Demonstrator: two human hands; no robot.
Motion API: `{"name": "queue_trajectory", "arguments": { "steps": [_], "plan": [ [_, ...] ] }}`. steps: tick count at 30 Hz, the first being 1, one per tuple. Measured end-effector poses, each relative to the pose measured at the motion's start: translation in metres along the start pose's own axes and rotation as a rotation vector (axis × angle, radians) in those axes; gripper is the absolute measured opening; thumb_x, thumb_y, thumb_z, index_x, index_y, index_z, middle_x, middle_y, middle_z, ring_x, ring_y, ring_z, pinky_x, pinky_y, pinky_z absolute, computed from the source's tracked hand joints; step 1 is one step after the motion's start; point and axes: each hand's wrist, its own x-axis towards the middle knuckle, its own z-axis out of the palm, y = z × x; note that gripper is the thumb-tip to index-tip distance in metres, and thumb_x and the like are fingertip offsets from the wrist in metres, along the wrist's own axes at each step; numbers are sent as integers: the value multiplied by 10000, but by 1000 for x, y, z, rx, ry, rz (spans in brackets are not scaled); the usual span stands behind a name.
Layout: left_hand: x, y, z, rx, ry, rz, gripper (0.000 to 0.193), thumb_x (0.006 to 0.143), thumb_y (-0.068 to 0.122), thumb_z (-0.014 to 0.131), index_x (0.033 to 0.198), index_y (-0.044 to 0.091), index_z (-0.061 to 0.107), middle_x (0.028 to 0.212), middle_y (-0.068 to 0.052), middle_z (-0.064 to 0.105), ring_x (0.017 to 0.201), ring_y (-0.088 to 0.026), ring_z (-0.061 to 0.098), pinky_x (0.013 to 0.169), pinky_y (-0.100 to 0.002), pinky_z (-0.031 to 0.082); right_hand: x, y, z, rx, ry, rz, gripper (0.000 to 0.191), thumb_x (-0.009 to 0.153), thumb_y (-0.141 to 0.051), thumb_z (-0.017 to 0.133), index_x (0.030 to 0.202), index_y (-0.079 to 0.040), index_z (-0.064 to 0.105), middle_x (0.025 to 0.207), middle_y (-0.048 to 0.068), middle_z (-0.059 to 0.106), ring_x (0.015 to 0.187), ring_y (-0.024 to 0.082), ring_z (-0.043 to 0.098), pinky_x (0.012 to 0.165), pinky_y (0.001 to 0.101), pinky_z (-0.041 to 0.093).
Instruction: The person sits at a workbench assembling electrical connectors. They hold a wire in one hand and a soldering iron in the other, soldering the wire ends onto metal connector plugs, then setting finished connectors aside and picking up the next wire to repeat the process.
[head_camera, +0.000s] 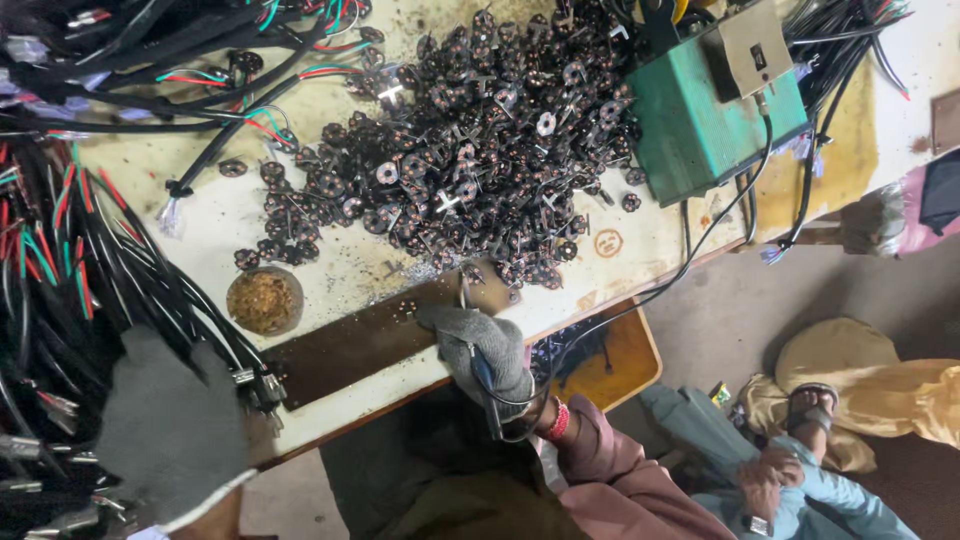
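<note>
1. You have only one view, from the camera on your head.
2. It looks steeply down on the workbench (640, 250) from close above.
3. Your gloved hands come in at the lower edge; the floor (740, 310) shows at right.

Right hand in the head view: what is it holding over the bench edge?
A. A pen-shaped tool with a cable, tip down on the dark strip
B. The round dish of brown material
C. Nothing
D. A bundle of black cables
A: the gloved right hand grips a corded soldering iron whose tip meets the dark strip.

Stained pale workbench (640, 262) over grey concrete floor (740, 310), dim light.
</note>
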Motion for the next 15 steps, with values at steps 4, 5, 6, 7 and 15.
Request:
{"name": "queue_trajectory", "arguments": {
  "steps": [4, 5, 6, 7, 15],
  "plan": [
    [5, 0, -23, -15, -34, -46, 305, 945, 319, 710, 1037, 41, 626, 939, -170, 681, 798, -366, 694, 665, -487, 549, 4, -8, -6, -436, -37, -68, 319, 887, -65, 681, 1193, -80, 768, 914, 112, 771, 736, 217, 711, 667, 323, 552],
    [5, 0, -31, -26, 0, -46, 268, 980, 280, 662, 1096, 42, 617, 943, -169, 676, 799, -354, 688, 662, -475, 535, 6, -8, -6, -429, -14, -146, 305, 914, -80, 671, 1209, -80, 745, 963, 113, 767, 776, 222, 716, 700, 319, 559],
    [5, -2, -38, -40, 31, -45, 241, 1015, 239, 616, 1155, 43, 608, 947, -167, 672, 800, -341, 682, 658, -463, 521, 6, -8, -5, -426, 10, -223, 291, 940, -95, 662, 1224, -80, 723, 1012, 114, 763, 815, 226, 720, 733, 316, 567],
    [6, 0, -41, -58, 63, -29, 247, 1014, 244, 614, 1154, 40, 609, 931, -169, 670, 795, -342, 682, 673, -468, 522, 6, -7, -4, -424, 23, -307, 279, 966, -110, 653, 1240, -81, 700, 1061, 116, 759, 855, 231, 724, 766, 313, 574],
    [20, 5, -17, -300, 68, -3, 227, 1064, 276, 651, 1057, 49, 637, 909, -199, 664, 814, -406, 671, 716, -552, 516, -10, 16, -7, 134, 80, -112, 292, 1007, -150, 615, 1249, 4, 669, 884, 53, 701, 739, 115, 659, 691, 281, 556]
  ]
}}
